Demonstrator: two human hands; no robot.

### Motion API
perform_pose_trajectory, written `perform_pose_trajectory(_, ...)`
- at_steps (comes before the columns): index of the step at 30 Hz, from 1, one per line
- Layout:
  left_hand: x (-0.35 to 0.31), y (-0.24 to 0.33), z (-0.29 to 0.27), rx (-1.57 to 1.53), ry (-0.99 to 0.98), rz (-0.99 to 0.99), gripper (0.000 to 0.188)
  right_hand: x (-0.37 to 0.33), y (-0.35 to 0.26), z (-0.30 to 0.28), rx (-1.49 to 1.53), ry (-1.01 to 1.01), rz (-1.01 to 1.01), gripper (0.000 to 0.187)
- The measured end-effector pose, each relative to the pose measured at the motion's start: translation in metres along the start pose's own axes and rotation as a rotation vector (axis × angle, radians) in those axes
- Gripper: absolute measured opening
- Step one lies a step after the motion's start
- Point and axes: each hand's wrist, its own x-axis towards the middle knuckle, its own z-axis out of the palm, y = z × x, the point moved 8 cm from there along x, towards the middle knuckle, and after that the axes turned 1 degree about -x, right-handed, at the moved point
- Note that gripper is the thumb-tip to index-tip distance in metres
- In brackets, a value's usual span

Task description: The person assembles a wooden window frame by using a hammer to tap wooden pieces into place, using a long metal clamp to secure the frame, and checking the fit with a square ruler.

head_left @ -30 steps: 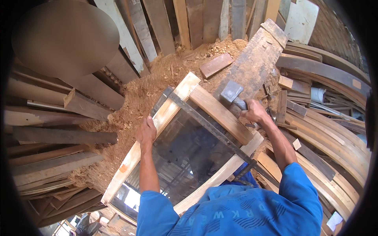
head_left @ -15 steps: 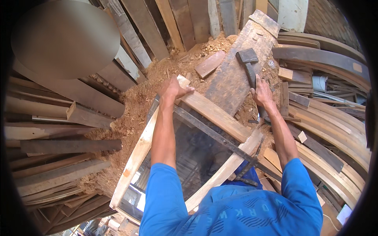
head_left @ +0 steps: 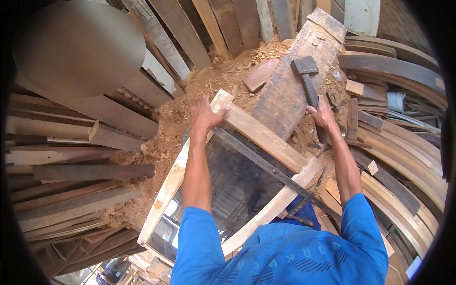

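My right hand (head_left: 324, 113) is wrapped round the handle of a dark mallet (head_left: 305, 65). Its blocky head is up over a worn plank, and the handle's lower end shows below my fist. My left hand (head_left: 205, 115) grips the upper left corner of a pale wooden frame (head_left: 266, 137), thumb on the rail's end and fingers over the outer side. Inside the frame is a dark, reflective pane (head_left: 228, 175). A long dark metal bar (head_left: 254, 154), like a bar clamp, crosses the frame just below its top rail. My left forearm hides part of the left rail.
The broad worn plank (head_left: 280, 102) slopes away beyond the frame. A reddish wood block (head_left: 261, 75) lies in the shavings (head_left: 173, 116) beside it. Boards (head_left: 109, 137) lean around the left and back. Curved wooden pieces (head_left: 399, 161) are stacked at right, near a pale blue container (head_left: 395, 101).
The surroundings have shifted slightly right in the view. Both hands keep their grips, and the mallet stays raised over the plank with little movement.
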Motion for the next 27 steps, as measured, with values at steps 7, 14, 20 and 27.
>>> perform_pose_trajectory(7, -0.002, -0.015, 0.017, -0.032, -0.200, -0.082, 0.076, -0.041, -0.070, 0.010, -0.189, -0.138, -0.026, 0.034)
perform_pose_trajectory(14, -0.004, -0.007, 0.015, -0.054, -0.184, -0.094, 0.075, -0.085, -0.093, 0.034, -0.211, -0.351, -0.223, 0.036)
perform_pose_trajectory(20, 0.003, -0.012, 0.026, -0.013, -0.209, -0.020, 0.067, -0.111, -0.057, -0.015, -0.192, -0.276, -0.087, 0.047)
perform_pose_trajectory(27, 0.007, -0.016, 0.035, -0.052, -0.258, -0.034, 0.073, -0.163, -0.001, -0.038, -0.154, -0.337, -0.099, 0.059)
